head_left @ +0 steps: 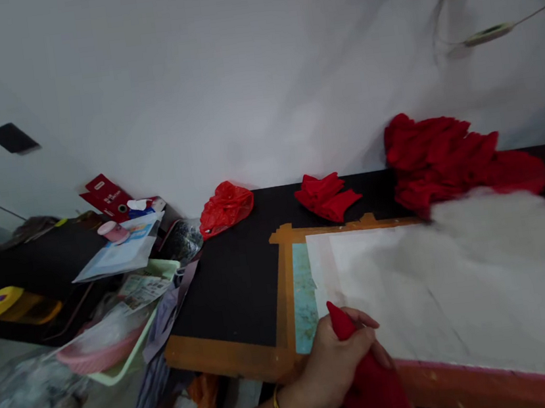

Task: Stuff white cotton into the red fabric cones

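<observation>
At the table's front edge my left hand (329,359), with a gold bangle on the wrist, is closed round a red cloth piece (377,389). Its narrow pointed tip sticks up between thumb and fingers, and the wider part hangs below toward me. My right hand (381,353) is mostly hidden by the cloth; a few bent fingers show against its right side, close to my left thumb. Just beyond both hands lies a white sheet (386,283) on the table. A heap of white fluffy stuffing (503,225) rests on the sheet's far right part.
Behind the sheet are a small stack of red cloth pieces (326,196), a big red cloth pile (445,156) and a red plastic bag (226,207). Orange tape (221,354) edges the black table. Leftward stand a pale green basket (119,375) and a yellow container (17,307).
</observation>
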A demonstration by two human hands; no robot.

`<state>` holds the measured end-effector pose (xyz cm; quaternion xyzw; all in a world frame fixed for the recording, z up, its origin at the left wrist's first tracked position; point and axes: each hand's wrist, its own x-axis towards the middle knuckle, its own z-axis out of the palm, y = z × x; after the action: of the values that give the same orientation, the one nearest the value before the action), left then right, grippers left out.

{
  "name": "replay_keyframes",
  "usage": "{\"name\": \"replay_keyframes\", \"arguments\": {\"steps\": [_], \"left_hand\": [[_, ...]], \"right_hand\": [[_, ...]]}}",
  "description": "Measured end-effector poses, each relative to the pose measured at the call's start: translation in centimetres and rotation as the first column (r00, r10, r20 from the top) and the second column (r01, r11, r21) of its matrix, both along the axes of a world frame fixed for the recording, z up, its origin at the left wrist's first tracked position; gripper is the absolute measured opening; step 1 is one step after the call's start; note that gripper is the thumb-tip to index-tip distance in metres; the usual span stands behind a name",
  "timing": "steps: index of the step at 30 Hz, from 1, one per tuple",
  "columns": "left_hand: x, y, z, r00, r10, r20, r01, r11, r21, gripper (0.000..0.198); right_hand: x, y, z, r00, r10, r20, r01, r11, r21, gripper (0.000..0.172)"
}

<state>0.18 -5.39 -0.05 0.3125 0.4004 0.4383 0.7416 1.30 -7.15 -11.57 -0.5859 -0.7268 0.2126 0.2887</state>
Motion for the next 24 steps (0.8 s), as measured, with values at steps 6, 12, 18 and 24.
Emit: {"name": "replay_keyframes", "arguments": {"steps": [6,12,18,24], "left_hand": [[-0.7,0.4,0.2,0.991,0.083,0.103,-0.084,0.996,0.002,0.043],[-0.9,1.1,0.8,0.967,0.254,0.016,-0.254,0.966,0.035,0.024],[-1.4,0.9,0.5,0.997,0.073,0.034,-0.075,0.995,0.058,0.025],[-1.2,2.0,0.5,0.967,0.208,0.147,-0.195,0.976,-0.097,0.039]], "right_hand": [[-0.1,1.2,-0.1,0.985,-0.162,0.051,0.165,0.985,-0.051,0.052],[0.3,2.4,2.2,0.985,-0.078,-0.151,0.084,0.996,0.03,0.041],[0.6,1.0,-0.3,0.99,0.031,-0.136,-0.021,0.997,0.075,0.037],[-0.4,2.6,1.6,0.968,-0.092,-0.236,0.114,0.99,0.082,0.042]]}}
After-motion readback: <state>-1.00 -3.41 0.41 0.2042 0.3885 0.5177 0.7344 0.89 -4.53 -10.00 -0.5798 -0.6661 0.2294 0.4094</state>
